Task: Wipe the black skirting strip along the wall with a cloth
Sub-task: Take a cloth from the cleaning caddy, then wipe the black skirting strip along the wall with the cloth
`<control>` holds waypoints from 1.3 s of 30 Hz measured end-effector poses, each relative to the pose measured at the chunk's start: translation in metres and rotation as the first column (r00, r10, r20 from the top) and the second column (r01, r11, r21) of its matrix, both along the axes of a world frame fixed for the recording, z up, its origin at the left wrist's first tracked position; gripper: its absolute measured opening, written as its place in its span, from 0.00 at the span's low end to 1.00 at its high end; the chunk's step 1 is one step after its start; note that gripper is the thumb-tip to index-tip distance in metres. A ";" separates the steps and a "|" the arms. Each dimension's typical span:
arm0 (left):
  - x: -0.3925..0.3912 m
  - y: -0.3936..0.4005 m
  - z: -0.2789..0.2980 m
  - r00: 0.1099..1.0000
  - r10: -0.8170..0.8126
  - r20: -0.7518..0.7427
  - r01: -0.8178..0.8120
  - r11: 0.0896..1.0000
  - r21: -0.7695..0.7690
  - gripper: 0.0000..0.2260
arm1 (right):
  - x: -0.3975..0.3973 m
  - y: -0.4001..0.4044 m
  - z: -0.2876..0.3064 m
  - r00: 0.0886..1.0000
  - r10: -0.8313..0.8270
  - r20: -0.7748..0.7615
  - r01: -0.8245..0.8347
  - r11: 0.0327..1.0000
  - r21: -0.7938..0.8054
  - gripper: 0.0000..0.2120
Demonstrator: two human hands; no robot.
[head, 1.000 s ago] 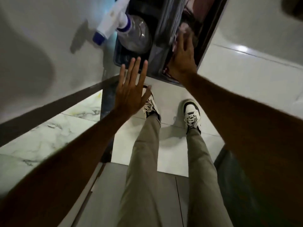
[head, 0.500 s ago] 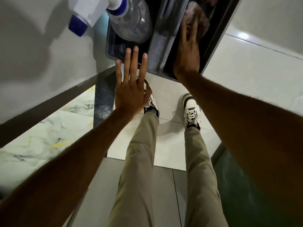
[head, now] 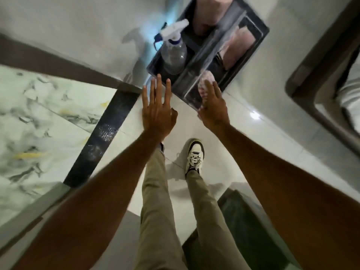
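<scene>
The dark skirting strip (head: pixel 58 64) runs along the foot of the white wall from the left edge to the corner beside a dark grey caddy (head: pixel 259 38). My right hand (head: pixel 213 108) is at the caddy's near corner, its fingers closed on a pink-and-white cloth (head: pixel 205 79). My left hand (head: pixel 157 112) hovers flat beside it with fingers spread, holding nothing, just right of the skirting's end. A clear spray bottle (head: pixel 173 53) with a white and blue trigger stands in the caddy's left compartment.
Folded pink cloths (head: pixel 238 48) lie in the caddy. A black speckled threshold strip (head: pixel 103 137) divides the marble floor from the white tiles. My legs and a white shoe (head: pixel 194 154) are below. Dark furniture (head: pixel 319 61) stands right, and a dark green object (head: pixel 245 221) lower right.
My right hand has drawn back from inside the caddy to its near corner with the cloth in it. The view has pulled away and turned; my left hand stays open.
</scene>
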State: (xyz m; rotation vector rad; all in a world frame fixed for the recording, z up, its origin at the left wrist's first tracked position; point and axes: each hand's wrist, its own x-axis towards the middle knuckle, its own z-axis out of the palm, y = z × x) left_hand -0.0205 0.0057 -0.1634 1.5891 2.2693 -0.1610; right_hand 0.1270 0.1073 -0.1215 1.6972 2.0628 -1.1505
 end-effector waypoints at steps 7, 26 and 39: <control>0.013 -0.116 0.059 0.965 0.256 0.061 -0.259 0.964 0.053 0.36 | -0.026 -0.071 0.044 0.968 0.212 -0.134 -0.213 0.977 0.010 0.39; -0.041 -0.428 -0.207 0.789 0.606 0.101 -0.589 0.793 -0.155 0.35 | -0.231 -0.259 -0.226 0.882 0.449 -0.146 -0.441 0.894 0.085 0.36; -0.091 -0.431 -0.566 0.938 0.345 0.024 -0.338 0.903 0.264 0.31 | -0.288 -0.225 -0.580 0.766 0.621 0.168 -0.522 0.448 0.726 0.26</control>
